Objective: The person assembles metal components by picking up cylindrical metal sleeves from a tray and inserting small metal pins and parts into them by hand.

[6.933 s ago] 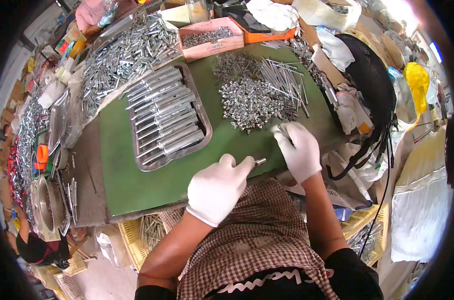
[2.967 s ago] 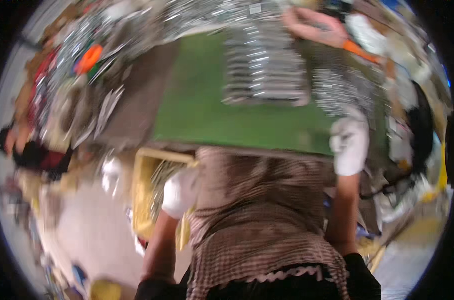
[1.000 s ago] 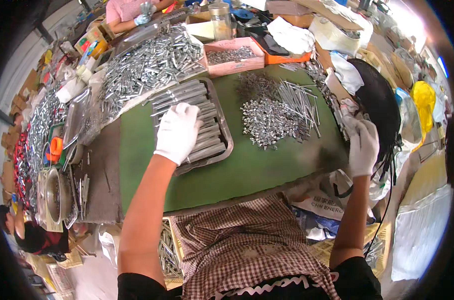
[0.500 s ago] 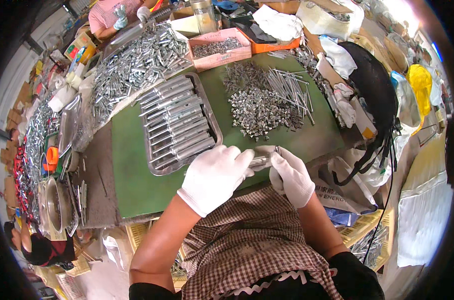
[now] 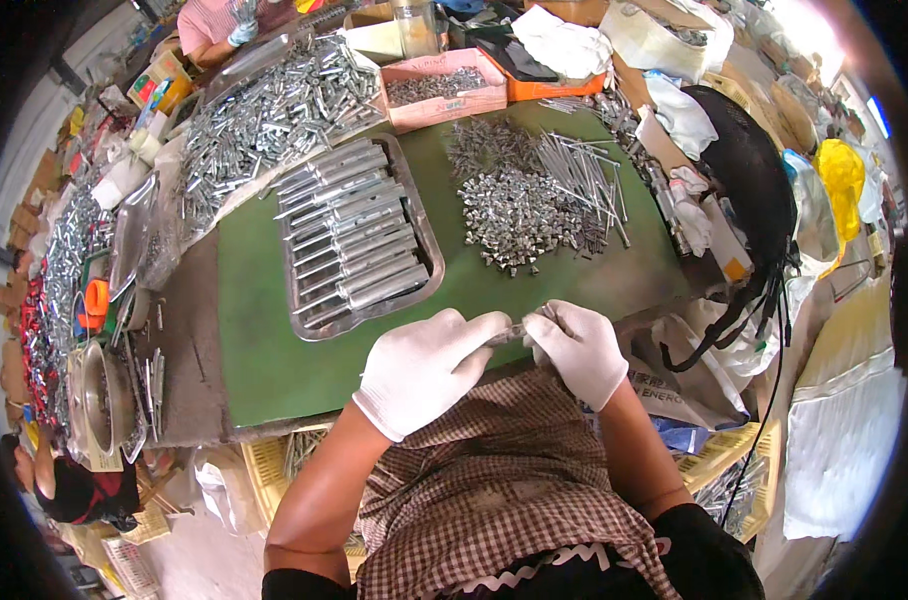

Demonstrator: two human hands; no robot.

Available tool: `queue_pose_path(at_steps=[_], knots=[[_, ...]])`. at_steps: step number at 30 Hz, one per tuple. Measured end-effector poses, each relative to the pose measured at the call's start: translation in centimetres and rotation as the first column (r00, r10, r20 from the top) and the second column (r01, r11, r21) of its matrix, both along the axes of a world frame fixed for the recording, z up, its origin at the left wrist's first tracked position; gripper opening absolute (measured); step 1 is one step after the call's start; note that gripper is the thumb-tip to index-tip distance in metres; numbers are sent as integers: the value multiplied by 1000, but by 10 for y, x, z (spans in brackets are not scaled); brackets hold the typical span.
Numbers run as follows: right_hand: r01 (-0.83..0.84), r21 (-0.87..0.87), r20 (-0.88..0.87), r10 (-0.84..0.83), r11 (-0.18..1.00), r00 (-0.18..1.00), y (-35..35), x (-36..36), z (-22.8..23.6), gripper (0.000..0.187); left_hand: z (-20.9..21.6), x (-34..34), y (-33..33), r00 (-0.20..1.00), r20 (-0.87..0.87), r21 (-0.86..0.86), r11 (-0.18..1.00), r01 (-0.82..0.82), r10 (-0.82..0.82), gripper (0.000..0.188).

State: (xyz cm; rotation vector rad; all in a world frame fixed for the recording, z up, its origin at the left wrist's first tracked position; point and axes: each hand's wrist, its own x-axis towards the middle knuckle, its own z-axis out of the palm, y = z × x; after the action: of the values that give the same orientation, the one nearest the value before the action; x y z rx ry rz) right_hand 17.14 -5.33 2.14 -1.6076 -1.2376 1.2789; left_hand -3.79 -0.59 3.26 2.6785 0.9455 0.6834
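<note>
Both of my white-gloved hands are together just over the near edge of the green work mat [image 5: 264, 375]. My left hand [image 5: 429, 370] is closed around a shiny metal cylinder part [image 5: 509, 336], mostly hidden by the glove. Thumb and fingers of my right hand [image 5: 579, 350] pinch the other end of it; any small piece there is hidden. Beyond my left hand lies a metal tray [image 5: 429, 250] with a row of silver cylinders [image 5: 384, 285], thin rods sticking out leftward. Past my hands are piles of small silver fittings [image 5: 514, 220], dark screw-like pieces [image 5: 489, 150] and long pins [image 5: 584, 180].
A pink box [image 5: 444, 95] of small parts stands at the back. Loose silver cylinders [image 5: 274, 110] are heaped at the back left. A black bag [image 5: 739, 160] hangs at the right, and a yellow crate [image 5: 264, 480] sits below. A gloved co-worker's hand [image 5: 242, 25] shows far left.
My left fingers have closed further over the metal cylinder, so less of it shows. The hands have drawn slightly closer together and lower. The view has shifted a little.
</note>
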Motion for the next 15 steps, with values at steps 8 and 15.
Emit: queue_pose_path(at_steps=[8,15], knots=[[92,523,575,-431,847,695,47,44,-31,24,-11,23,-17,961,-178,81,977,-198,210,21],[-93,453,787,-349,887,509,55,41,-22,21,-13,28,-20,942,-208,60,965,-257,264,21]])
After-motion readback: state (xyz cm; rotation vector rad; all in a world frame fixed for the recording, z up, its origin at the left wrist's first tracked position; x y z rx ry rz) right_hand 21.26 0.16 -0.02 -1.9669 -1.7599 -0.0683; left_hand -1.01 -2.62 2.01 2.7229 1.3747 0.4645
